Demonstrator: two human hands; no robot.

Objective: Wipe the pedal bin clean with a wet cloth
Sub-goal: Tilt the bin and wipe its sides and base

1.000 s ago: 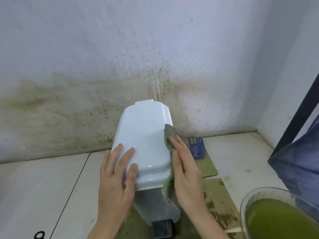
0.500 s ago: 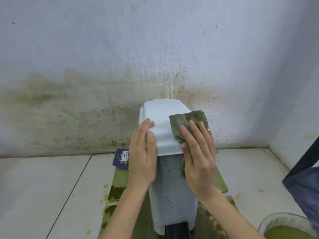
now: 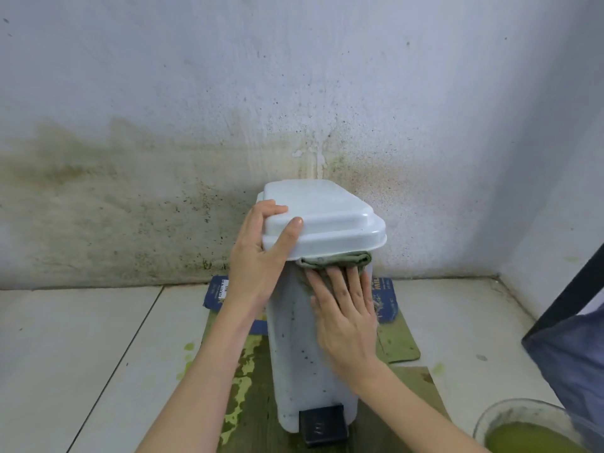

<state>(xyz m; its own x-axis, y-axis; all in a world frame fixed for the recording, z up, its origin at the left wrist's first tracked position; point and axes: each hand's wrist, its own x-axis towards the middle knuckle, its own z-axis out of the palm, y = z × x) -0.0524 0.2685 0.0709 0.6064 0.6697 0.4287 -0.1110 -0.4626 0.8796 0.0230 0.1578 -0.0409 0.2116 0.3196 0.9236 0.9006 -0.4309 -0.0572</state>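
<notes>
A white pedal bin [image 3: 294,371] stands upright on the floor against a stained wall, its lid [image 3: 327,214] closed and a black pedal [image 3: 323,425] at its foot. Dark specks dot the bin's front. My left hand [image 3: 261,256] grips the lid's left front corner, thumb on top. My right hand [image 3: 343,308] lies flat on the bin's upper front and presses a green wet cloth [image 3: 336,259] against it, just under the lid's rim. Most of the cloth is hidden under my fingers.
Flattened, stained cardboard [image 3: 398,341] lies under the bin, with a blue printed piece [image 3: 219,292] behind it. A glass bowl of green liquid [image 3: 526,433] sits at the lower right. A dark blue fabric-covered object [image 3: 575,348] stands at the right edge. Floor tiles [image 3: 81,354] spread left.
The cloth and my right hand have slid from the lid's top down onto the bin's front, below the rim. My left hand has shifted to grip the lid's left corner. The view has changed.
</notes>
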